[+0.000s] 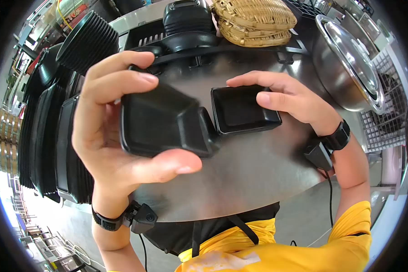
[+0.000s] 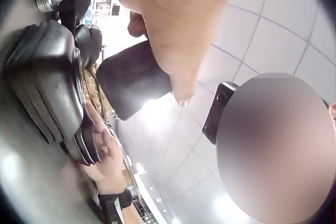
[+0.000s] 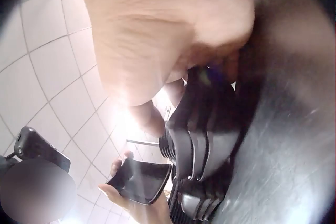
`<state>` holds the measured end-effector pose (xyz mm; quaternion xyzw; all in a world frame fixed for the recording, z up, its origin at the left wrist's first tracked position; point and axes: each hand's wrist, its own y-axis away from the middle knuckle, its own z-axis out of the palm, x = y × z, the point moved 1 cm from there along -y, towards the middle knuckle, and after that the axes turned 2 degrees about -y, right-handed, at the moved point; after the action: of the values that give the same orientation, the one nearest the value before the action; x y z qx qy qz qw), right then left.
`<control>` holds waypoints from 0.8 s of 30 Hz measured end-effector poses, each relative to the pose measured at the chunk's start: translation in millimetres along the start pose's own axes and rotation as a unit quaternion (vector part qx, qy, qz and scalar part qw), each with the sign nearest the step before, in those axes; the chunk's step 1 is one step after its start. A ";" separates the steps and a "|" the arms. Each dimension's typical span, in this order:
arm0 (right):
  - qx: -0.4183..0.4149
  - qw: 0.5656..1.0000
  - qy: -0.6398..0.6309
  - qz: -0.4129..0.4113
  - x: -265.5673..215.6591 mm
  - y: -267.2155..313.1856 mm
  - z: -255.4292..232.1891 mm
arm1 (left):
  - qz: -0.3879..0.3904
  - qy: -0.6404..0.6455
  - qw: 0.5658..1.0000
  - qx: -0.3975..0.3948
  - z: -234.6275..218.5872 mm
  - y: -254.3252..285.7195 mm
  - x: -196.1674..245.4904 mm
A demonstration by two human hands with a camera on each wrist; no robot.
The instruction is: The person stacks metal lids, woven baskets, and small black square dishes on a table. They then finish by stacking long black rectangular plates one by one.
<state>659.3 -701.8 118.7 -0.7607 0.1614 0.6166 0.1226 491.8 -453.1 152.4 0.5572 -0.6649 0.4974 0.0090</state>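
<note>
My left hand (image 1: 88, 124) holds one black rectangular dish (image 1: 154, 113) raised toward the head camera, thumb along its near edge and fingers at its far side. My right hand (image 1: 292, 95) grips a short stack of similar black dishes (image 1: 240, 109) on the steel table, its thumb over the top dish's rim. The right wrist view shows the nested layers of this stack (image 3: 199, 145). Another stack of black dishes (image 2: 50, 77) stands beside it in the left wrist view; the raised dish mostly hides it from the head camera.
Tall stacks of black trays (image 1: 45, 136) and black bowls (image 1: 88, 43) line the left. Behind the table are more black dishes (image 1: 188, 18) and woven bamboo baskets (image 1: 256, 22). A large steel pot (image 1: 331, 68) with a lid stands at right, near a grey plastic basket (image 1: 385, 131).
</note>
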 end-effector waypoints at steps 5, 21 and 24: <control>0.004 0.991 -0.126 -0.054 9.9 -0.3 2.7 | 0.022 0.072 0.994 -0.085 17.4 1.5 -6.3; 0.002 0.998 0.002 -0.061 7.4 -5.9 5.0 | 0.055 -0.078 0.973 -0.210 27.1 0.9 4.9; 0.023 0.999 -0.025 -0.011 6.1 -5.5 2.4 | 0.015 -0.118 0.949 -0.293 21.9 2.5 0.5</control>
<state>660.4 -696.4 112.1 -0.7440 0.1638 0.6300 0.1507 501.6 -468.4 140.0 0.5749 -0.7858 0.2110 0.0861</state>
